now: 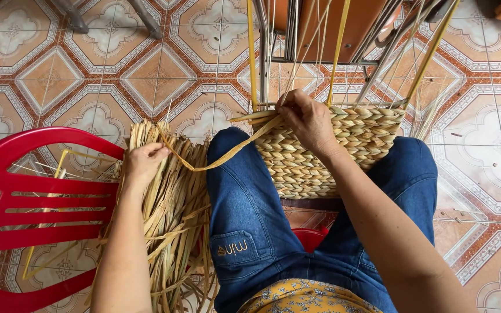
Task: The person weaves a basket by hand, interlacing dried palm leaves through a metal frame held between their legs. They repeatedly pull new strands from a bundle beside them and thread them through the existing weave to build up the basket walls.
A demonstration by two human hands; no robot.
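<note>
The person is sitting with a half-woven basket (331, 148) lying across the lap, between the knees of the blue jeans (250, 214). Its woven wall is facing the camera, and its long axis is running left to right. From its top edge, yellow upright strands (338, 46) are rising toward the top of the view, fanning slightly outward at the right.

The right hand (308, 119) is resting on the basket's upper left rim, fingers curled closed and pinching the rim where a loose strip (215, 159) is joining the weave. This flat, pale yellow strip is the piece being worked. It is running from the rim down and to the left, sagging just above the left knee, then climbing again toward the left hand (143, 162). Its long axis is lying roughly horizontal with a shallow dip in the middle, one end pointing right into the basket, the other pointing up and left past the left hand.

The left hand is closed around the strip, and its knuckles are touching the top of a bundle (172, 226) of dried strips. The bundle is standing nearly upright beside the left leg, its strands running top to bottom. A red plastic chair (30, 191) is sitting just left of the bundle. Patterned floor tiles (88, 75) are spreading all around.
</note>
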